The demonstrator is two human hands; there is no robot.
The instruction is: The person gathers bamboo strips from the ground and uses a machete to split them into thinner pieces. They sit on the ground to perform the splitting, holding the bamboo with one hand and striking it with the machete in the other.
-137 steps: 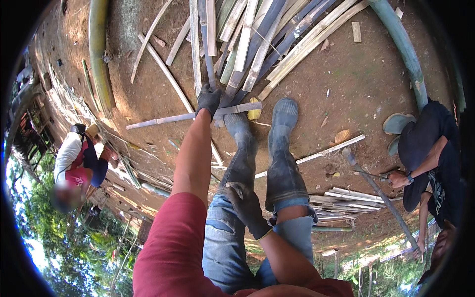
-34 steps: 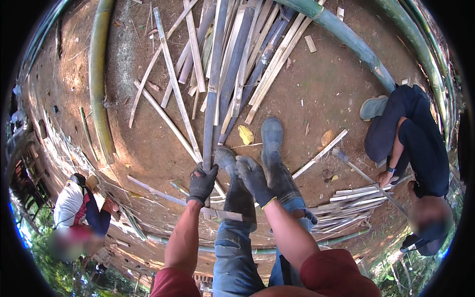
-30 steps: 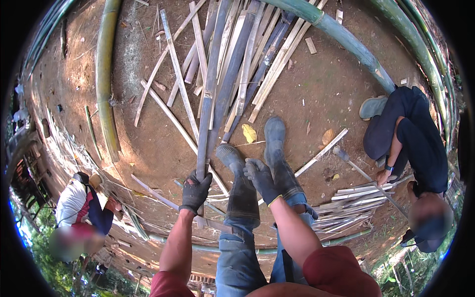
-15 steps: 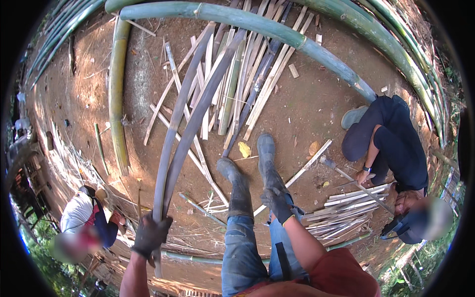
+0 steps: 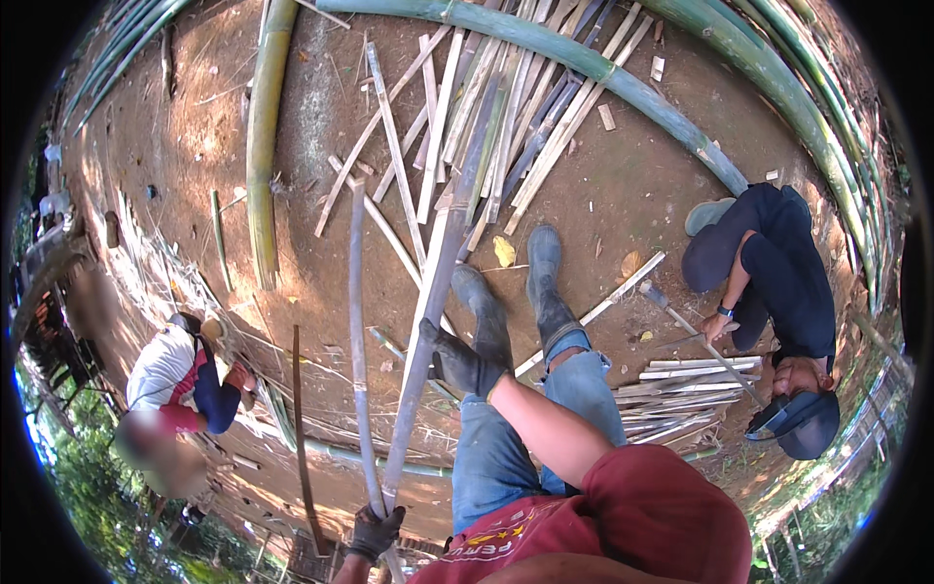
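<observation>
My gloved left hand (image 5: 375,531), low in the head view, is closed round the near ends of two long split bamboo strips. The left strip (image 5: 360,331) is narrower; the right strip (image 5: 436,255) is broader, with a pale split edge, and its far part lies over a pile of strips. My gloved right hand (image 5: 463,361) grips the broader strip partway along, in front of my legs; some of its fingers are hidden behind the strip. The two strips meet at my left hand and spread apart farther out.
A thick green bamboo pole (image 5: 545,44) crosses over the piled pale strips (image 5: 433,136). A yellowish pole (image 5: 263,146) lies at left. One co-worker (image 5: 793,263) crouches at right with a long-handled tool (image 5: 705,341); another person (image 5: 180,375) sits at far left. Cut strips (image 5: 671,399) lie at right.
My left hand has drawn the two strips back toward me and to the right. My right hand has left my knee area and taken hold of the broader strip.
</observation>
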